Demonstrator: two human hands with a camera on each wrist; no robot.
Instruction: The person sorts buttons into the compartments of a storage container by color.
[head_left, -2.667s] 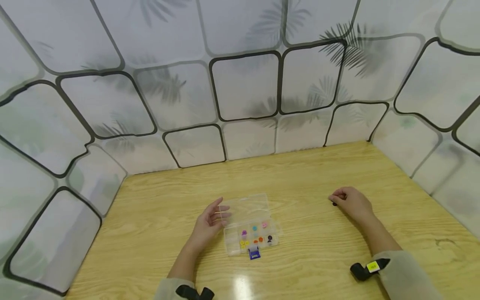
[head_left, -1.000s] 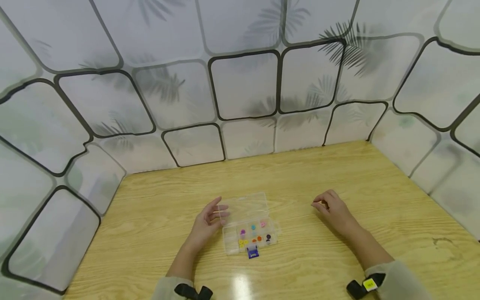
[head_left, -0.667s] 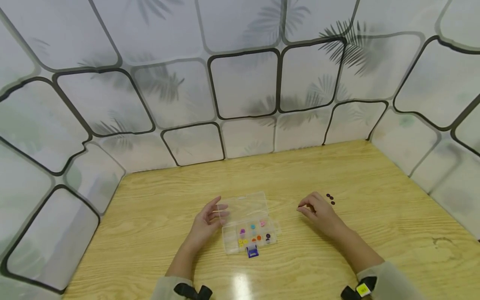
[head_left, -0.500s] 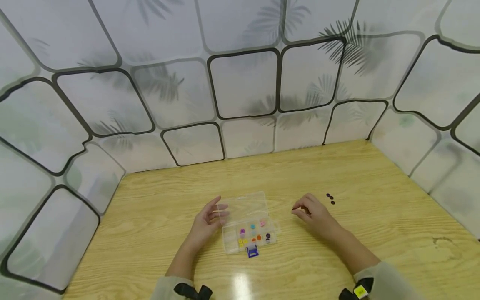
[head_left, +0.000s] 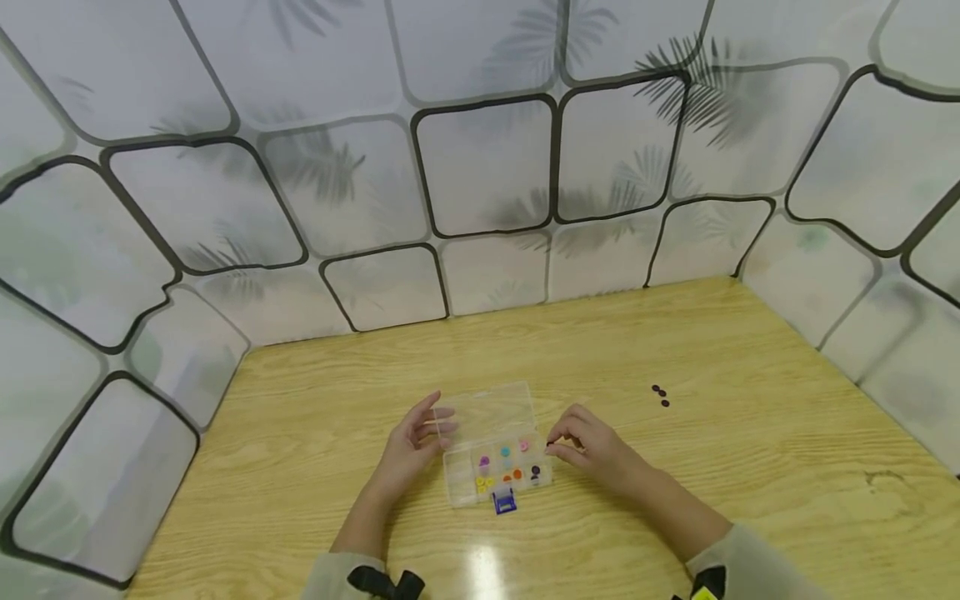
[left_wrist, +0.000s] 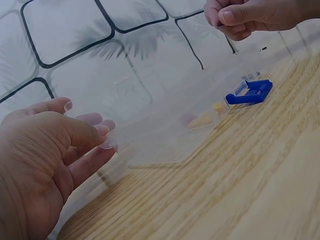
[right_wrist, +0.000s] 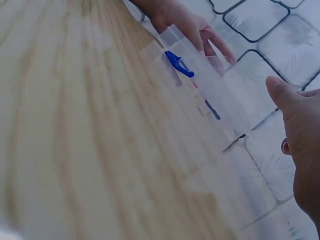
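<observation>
A clear plastic compartment box (head_left: 459, 477) lies open on the table, its lid tipped back and a blue latch (head_left: 504, 502) at its front. Small yellow, orange, purple, blue, pink and dark pieces sit in its compartments. My left hand (head_left: 408, 446) holds the lid's left edge, thumb on one side and fingers seen through the plastic in the left wrist view. Beside the box's right end, my right hand (head_left: 596, 450) pinches a small dark button-like disc (head_left: 551, 443) between thumb and fingertips. In the right wrist view that disc is hidden.
Three dark discs (head_left: 662, 393) lie on the wooden table (head_left: 750, 433), right of and behind my right hand. Patterned cloth walls (head_left: 495, 275) border the table at the back and both sides.
My right hand has come left from the dark discs to the box's right end, carrying one disc and uncovering the three on the table. The left hand stays at the lid.
</observation>
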